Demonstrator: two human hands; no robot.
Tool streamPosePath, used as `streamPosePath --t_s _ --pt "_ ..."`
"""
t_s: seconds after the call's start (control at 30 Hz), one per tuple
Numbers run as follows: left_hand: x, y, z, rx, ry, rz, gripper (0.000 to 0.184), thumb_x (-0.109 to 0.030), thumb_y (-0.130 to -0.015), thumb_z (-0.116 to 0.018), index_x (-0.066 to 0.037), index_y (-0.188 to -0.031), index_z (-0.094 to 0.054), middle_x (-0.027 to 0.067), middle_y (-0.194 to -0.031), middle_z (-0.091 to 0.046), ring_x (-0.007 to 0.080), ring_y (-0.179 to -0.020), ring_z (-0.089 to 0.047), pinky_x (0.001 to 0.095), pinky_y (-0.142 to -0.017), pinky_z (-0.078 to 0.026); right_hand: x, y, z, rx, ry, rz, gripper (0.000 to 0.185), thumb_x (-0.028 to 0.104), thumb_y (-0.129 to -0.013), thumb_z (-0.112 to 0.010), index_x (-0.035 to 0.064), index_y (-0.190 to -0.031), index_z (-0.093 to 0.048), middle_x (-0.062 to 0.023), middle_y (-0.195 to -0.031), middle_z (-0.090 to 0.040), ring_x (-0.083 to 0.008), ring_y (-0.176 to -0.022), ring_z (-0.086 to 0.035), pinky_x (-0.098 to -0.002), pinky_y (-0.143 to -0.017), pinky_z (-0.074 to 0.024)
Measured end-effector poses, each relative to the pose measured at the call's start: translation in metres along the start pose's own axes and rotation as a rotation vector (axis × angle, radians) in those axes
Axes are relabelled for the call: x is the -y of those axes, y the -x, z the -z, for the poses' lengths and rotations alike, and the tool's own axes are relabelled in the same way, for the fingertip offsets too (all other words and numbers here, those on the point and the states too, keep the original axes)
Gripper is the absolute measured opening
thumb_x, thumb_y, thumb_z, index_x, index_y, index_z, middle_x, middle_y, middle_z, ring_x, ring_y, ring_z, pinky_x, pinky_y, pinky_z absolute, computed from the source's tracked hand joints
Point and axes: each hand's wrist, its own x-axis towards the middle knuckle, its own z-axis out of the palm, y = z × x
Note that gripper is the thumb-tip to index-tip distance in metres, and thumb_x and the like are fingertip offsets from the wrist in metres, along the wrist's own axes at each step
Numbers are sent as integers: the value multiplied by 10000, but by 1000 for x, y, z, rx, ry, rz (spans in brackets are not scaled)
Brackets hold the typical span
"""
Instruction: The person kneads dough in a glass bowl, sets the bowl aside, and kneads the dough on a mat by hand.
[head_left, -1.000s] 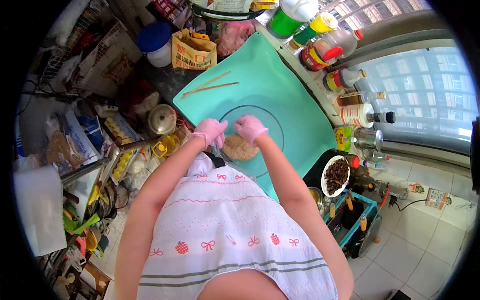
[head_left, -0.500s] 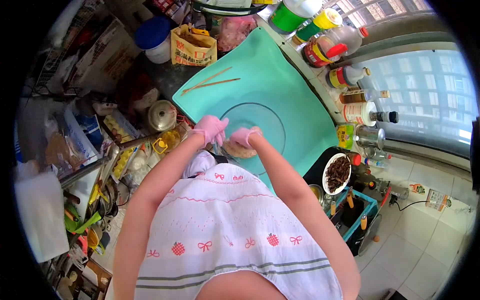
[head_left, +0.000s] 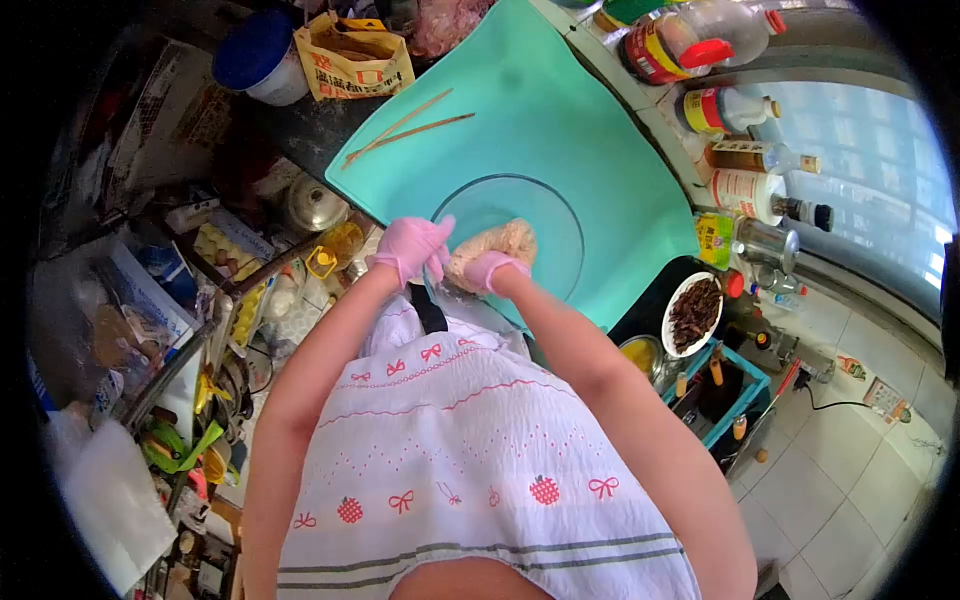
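A clear glass bowl [head_left: 560, 250] stands on a turquoise mat [head_left: 620, 200], with a lump of pale dough [head_left: 508, 241] inside. My right hand [head_left: 492, 271], in a pink glove, is pushed in under the dough's near side and grips it; its fingertips are hidden. At the bowl's left rim, my left hand [head_left: 412, 245], gloved too, has its thumb apart from the fingers and holds nothing that I can see. Two wooden chopsticks [head_left: 420, 129] lie on the mat beyond the bowl.
Bottles [head_left: 722, 108] line the windowsill at the right. An oval dish of dark pieces [head_left: 693, 314] sits right of the mat, above a blue rack [head_left: 745, 400]. A paper bag [head_left: 352, 62] and blue-lidded tub [head_left: 262, 60] stand at the back left. Crowded shelves fill the left.
My right hand has turned and slid under the dough, which now stands raised and folded in the bowl. My left hand stays near the rim. The whole view has shifted and tilted.
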Motion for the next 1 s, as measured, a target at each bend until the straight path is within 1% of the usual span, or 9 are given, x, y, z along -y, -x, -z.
streamPosePath --t_s 0.1,0.17,0.27,0.4,0.47,0.57,0.67,0.77,1.0 --pt "2 -4 -1 9 19 18 568 -528 -897 -546 -32 -648 -670 64 -586 -657 116 -422 -577 239 -410 -404 6 -7 6 11 -2 1 456 335 -811 -495 43 -1115 -670 -175 -1200 -626 -317 -1123 -602 -378 -938 -452" --pt "4 -5 -1 -7 -4 12 568 -542 -883 -532 -52 -632 -674 56 -532 -637 128 -426 -561 257 -444 -410 10 2 9 -54 -46 -24 438 339 -811 -497 51 -1081 -687 -181 -1168 -639 -318 -1093 -618 -394 -925 -466" --pt "8 -5 -1 30 -19 -31 563 -529 -892 -537 -42 -647 -675 60 -560 -649 125 -429 -576 248 -423 -400 3 15 -18 -366 -74 -63 405 345 -803 -495 71 -1007 -714 -180 -1076 -671 -339 -999 -651 -420 -868 -498" --pt "0 -2 3 50 -42 -58 561 -518 -905 -534 -34 -660 -674 68 -571 -653 121 -419 -573 242 -399 -389 -15 17 -20 -407 -110 136 390 368 -798 -485 95 -930 -731 -181 -943 -690 -374 -887 -664 -434 -799 -522" --pt "2 -3 2 43 -14 -66 564 -523 -906 -525 -38 -660 -674 69 -555 -646 121 -407 -550 246 -404 -390 -19 37 7 -401 -188 235 382 367 -799 -481 105 -912 -735 -184 -908 -690 -383 -870 -661 -428 -784 -527" --pt "2 0 2 38 -31 -68 566 -525 -909 -514 -41 -661 -672 71 -543 -640 120 -393 -516 252 -413 -395 7 59 61 -566 36 194 385 370 -807 -489 86 -889 -737 -182 -878 -692 -374 -862 -665 -426 -768 -531" --pt "-3 5 4 48 -6 -67 565 -523 -910 -511 -40 -662 -669 72 -537 -638 122 -393 -504 251 -425 -400 17 35 91 -534 280 126 367 350 -812 -513 68 -896 -732 -179 -901 -694 -364 -854 -673 -426 -742 -535" --pt "-3 7 3 41 -5 -48 565 -528 -906 -513 -41 -664 -668 71 -536 -638 123 -396 -505 249 -429 -398 -1 0 76 -506 293 13 352 332 -821 -529 55 -914 -726 -198 -932 -688 -357 -872 -676 -421 -739 -538" --pt "0 3 1 22 26 -58 572 -539 -898 -521 -53 -635 -668 67 -517 -627 122 -380 -501 248 -418 -389 -19 43 42 -431 -23 -61 411 340 -808 -530 -8 -935 -706 -246 -997 -664 -375 -941 -655 -430 -801 -522"
